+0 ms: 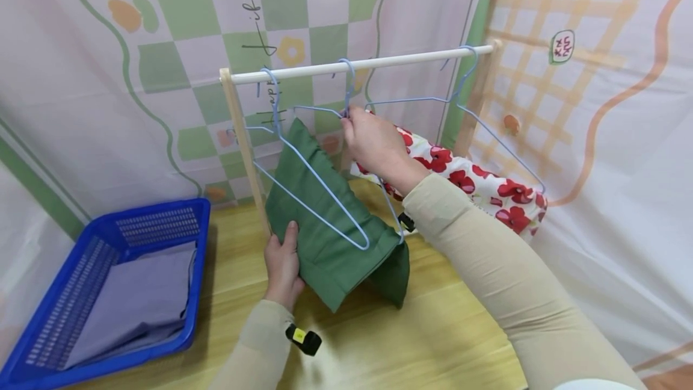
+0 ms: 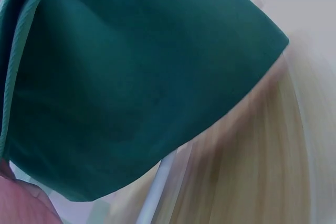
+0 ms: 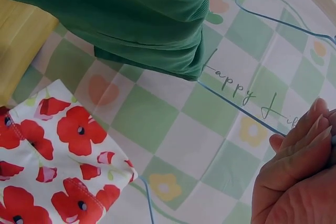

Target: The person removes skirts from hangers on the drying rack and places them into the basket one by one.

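Meanwhile, green cloth in left hand, hanger in right hand.

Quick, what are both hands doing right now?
Left hand: holding the green cloth by its edge.
Right hand: fingers pinching the neck of the middle blue hanger under the rod.

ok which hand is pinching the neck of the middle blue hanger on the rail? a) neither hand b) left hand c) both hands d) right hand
d: the right hand pinches the blue hanger just under its hook at the wooden rail, while the left hand grips the edge of the green cloth lower down.
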The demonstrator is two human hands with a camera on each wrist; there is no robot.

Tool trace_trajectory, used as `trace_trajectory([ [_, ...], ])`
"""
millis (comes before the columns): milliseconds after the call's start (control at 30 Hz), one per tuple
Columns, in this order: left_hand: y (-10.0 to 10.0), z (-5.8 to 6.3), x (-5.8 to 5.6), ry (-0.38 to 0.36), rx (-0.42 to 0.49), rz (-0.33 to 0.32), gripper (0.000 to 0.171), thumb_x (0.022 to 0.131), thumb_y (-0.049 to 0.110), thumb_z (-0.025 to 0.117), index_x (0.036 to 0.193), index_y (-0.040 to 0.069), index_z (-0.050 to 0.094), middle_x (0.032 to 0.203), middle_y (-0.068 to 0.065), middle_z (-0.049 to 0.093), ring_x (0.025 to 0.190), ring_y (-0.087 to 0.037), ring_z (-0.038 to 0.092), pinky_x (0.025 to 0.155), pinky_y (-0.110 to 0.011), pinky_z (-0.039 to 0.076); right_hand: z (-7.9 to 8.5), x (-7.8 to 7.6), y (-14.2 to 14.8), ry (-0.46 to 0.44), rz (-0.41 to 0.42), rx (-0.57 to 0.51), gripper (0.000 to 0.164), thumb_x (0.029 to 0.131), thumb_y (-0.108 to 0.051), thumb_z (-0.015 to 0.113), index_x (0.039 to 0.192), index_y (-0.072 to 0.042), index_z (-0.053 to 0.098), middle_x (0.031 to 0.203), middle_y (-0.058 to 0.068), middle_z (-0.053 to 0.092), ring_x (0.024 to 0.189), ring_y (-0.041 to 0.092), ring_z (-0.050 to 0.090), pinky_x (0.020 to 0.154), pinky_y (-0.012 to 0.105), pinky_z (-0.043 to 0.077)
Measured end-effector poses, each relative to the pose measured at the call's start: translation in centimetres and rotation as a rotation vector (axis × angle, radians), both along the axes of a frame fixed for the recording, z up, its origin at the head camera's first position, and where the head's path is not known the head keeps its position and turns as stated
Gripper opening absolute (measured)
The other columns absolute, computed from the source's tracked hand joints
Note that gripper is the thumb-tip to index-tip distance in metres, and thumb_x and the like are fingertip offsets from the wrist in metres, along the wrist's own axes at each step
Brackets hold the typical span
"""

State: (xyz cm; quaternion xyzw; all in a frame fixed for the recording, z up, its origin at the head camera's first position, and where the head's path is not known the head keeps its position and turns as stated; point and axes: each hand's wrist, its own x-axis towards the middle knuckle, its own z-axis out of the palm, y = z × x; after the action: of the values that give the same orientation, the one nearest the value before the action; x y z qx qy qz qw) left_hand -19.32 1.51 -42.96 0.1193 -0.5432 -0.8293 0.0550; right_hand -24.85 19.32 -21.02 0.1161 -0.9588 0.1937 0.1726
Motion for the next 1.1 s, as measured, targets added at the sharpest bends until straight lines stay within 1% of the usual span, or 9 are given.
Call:
trace_trajectory([
  [100, -0.1, 0.0, 0.1, -0.006, -0.006, -0.004, 0.058, 0.105, 0.043, 0.061, 0.149, 0.006, 0.050, 0.145, -0.009, 0.053, 0.126, -0.021, 0.053, 0.105, -0.031, 0.048, 0.1, 0.0, 0.2, -0.006, 0.001, -0.004, 0.033, 0.113, -0.031, 0.040, 0.126, -0.007, 0.060, 0.098, 0.012, 0.067, 0.088, 0.033, 0.064, 0.080, 0.049, 0.054],
  [233, -0.1, -0.1, 0.2, -0.001, 0.000, -0.009, 0.059, 0.106, 0.042, 0.061, 0.150, 0.006, 0.048, 0.146, -0.009, 0.052, 0.127, -0.021, 0.052, 0.106, -0.031, 0.047, 0.1, 0.0, 0.5, 0.003, -0.004, 0.001, 0.030, 0.112, -0.030, 0.041, 0.120, -0.007, 0.059, 0.096, 0.013, 0.067, 0.087, 0.034, 0.065, 0.080, 0.052, 0.054],
  [367, -0.2, -0.1, 0.4, -0.003, -0.001, -0.009, 0.058, 0.106, 0.042, 0.061, 0.150, 0.007, 0.049, 0.145, -0.009, 0.052, 0.125, -0.020, 0.052, 0.104, -0.029, 0.048, 0.2, -0.1, 0.8, -0.008, -0.012, -0.003, 0.030, 0.112, -0.030, 0.040, 0.121, -0.008, 0.058, 0.099, 0.014, 0.068, 0.088, 0.035, 0.064, 0.080, 0.054, 0.054],
  [500, -0.3, -0.2, 0.4, -0.009, -0.013, 0.000, 0.058, 0.105, 0.042, 0.062, 0.148, 0.005, 0.050, 0.144, -0.010, 0.053, 0.124, -0.021, 0.053, 0.101, -0.028, 0.050, 0.3, -0.1, 1.1, -0.026, -0.013, -0.012, 0.030, 0.113, -0.031, 0.041, 0.124, -0.009, 0.058, 0.104, 0.014, 0.070, 0.087, 0.034, 0.064, 0.077, 0.052, 0.054],
  [567, -0.3, -0.2, 0.4, -0.013, -0.013, 0.000, 0.058, 0.105, 0.041, 0.063, 0.148, 0.004, 0.050, 0.144, -0.010, 0.053, 0.124, -0.021, 0.053, 0.103, -0.030, 0.049, 0.4, -0.1, 1.3, -0.028, -0.012, -0.017, 0.030, 0.113, -0.030, 0.042, 0.126, -0.008, 0.058, 0.109, 0.013, 0.071, 0.089, 0.033, 0.065, 0.079, 0.052, 0.055],
  [667, -0.4, -0.3, 0.5, -0.018, -0.013, -0.004, 0.060, 0.105, 0.041, 0.063, 0.149, 0.003, 0.048, 0.146, -0.011, 0.051, 0.127, -0.022, 0.052, 0.108, -0.033, 0.046, 0.4, 0.0, 1.6, -0.033, -0.008, -0.020, 0.031, 0.113, -0.029, 0.042, 0.129, -0.007, 0.058, 0.111, 0.014, 0.071, 0.088, 0.032, 0.065, 0.079, 0.051, 0.056],
  [833, -0.5, -0.4, 0.7, -0.019, -0.011, -0.009, 0.062, 0.105, 0.040, 0.062, 0.152, 0.002, 0.045, 0.150, -0.012, 0.048, 0.132, -0.024, 0.048, 0.114, -0.038, 0.042, 0.5, 0.0, 2.0, -0.045, -0.009, -0.023, 0.035, 0.113, -0.029, 0.041, 0.133, -0.006, 0.057, 0.102, 0.013, 0.068, 0.082, 0.031, 0.062, 0.073, 0.045, 0.054],
  [933, -0.6, -0.4, 0.9, -0.023, -0.008, -0.015, 0.062, 0.106, 0.039, 0.062, 0.151, 0.001, 0.044, 0.150, -0.013, 0.047, 0.132, -0.024, 0.047, 0.115, -0.038, 0.041, 0.6, 0.0, 2.3, -0.044, -0.015, -0.017, 0.036, 0.113, -0.030, 0.039, 0.133, -0.006, 0.057, 0.099, 0.013, 0.067, 0.082, 0.031, 0.061, 0.072, 0.046, 0.053],
  [1100, -0.5, -0.6, 1.0, -0.024, -0.019, -0.019, 0.066, 0.105, 0.040, 0.062, 0.154, 0.000, 0.041, 0.153, -0.014, 0.044, 0.136, -0.026, 0.045, 0.118, -0.041, 0.038, 0.6, -0.1, 2.7, -0.035, -0.018, -0.010, 0.036, 0.113, -0.031, 0.038, 0.129, -0.005, 0.058, 0.103, 0.014, 0.068, 0.086, 0.032, 0.062, 0.077, 0.049, 0.054],
])
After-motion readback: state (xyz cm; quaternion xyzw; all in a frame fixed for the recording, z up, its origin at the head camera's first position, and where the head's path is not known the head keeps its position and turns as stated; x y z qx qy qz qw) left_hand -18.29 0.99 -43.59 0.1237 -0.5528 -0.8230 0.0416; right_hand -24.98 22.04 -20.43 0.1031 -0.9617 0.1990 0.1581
